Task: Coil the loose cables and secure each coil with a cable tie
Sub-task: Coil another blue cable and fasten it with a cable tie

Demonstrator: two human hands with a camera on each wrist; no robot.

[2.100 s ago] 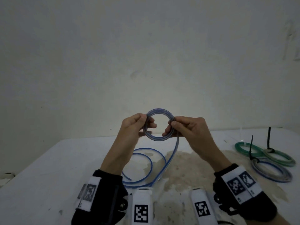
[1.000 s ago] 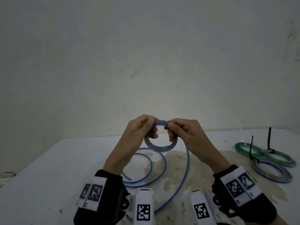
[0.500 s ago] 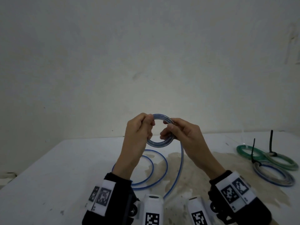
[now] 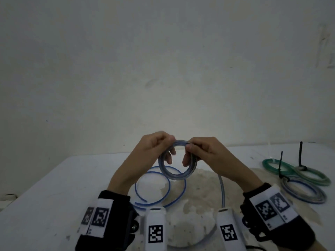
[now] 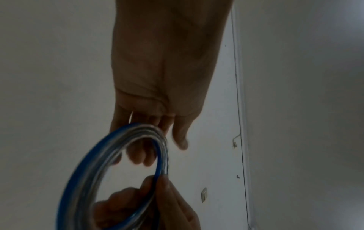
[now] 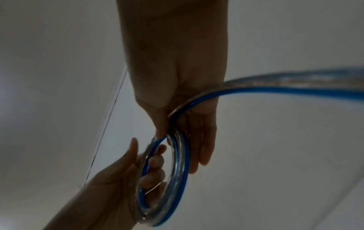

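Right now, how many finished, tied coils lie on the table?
3, clustered at the table's right side: a green coil farthest back, a pale green coil beside it, a grey-blue coil nearest. None seem hidden.

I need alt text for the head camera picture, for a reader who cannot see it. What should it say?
Two hands, left hand and right hand, hold a small coil of blue cable above a white table, its loose tail curling on the table below. At the right lie three finished coils, with two black cable ties seen standing up.
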